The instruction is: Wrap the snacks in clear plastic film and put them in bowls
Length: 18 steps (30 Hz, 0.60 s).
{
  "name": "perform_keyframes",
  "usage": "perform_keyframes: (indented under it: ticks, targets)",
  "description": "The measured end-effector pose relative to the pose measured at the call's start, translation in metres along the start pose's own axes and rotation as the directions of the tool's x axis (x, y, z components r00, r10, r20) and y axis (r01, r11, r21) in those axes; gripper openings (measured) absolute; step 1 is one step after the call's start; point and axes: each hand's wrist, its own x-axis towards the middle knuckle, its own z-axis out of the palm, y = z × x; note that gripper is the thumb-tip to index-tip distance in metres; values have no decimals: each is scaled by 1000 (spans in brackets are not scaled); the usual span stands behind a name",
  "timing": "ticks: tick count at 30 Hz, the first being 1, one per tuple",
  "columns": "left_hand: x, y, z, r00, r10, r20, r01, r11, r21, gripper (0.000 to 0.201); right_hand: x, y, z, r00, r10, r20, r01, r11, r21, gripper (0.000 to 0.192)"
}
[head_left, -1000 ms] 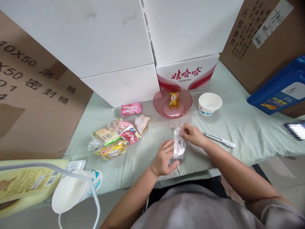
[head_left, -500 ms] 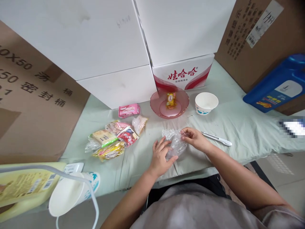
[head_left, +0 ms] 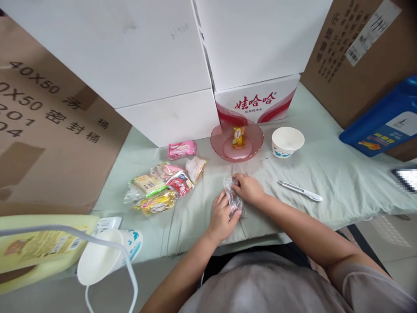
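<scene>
A crumpled clear plastic wrapper [head_left: 233, 199] is gripped between the left hand [head_left: 222, 218] and the right hand [head_left: 248, 188], low over the worktop [head_left: 325, 174]. It is held in front of the pink bowl [head_left: 236, 141], with the snack packets [head_left: 163, 187] lying to its left.

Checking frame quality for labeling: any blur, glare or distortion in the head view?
Head view: soft even light, no glare; wide-angle bending of the white boxes at the edges; hands and clear plastic wrapper slightly soft; a pixelated patch at the right edge.

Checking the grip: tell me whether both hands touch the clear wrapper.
Touching. The head view shows the left hand and right hand pinching the clear wrapper between them.
</scene>
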Motion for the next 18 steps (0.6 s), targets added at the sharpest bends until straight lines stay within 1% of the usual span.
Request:
perform_keyframes:
  ticks: [3,8,13,16,18]
  targets:
    - [0,0,1,1000,-1,-8,1,1000,12,23,1,-3,4,1000,4,-9,-4,998,-65,36]
    - [1,0,-1,1000,-10,-27,9,1000,-11,22,2,1,3,1000,-14,-22,12,996,-85,19]
    - [-1,-1,-2,990,-55,-129,47,997,-62,19,1,12,-10,992,1,-128,-6,999,-38,18]
    - [0,0,-1,987,-76,-139,64,994,-92,20,-1,20,-14,984,6,-180,-10,1000,-22,15]
    - [1,2,-1,985,-107,-138,85,984,-157,21,-3,25,-14,972,-11,-236,19,999,30,12]
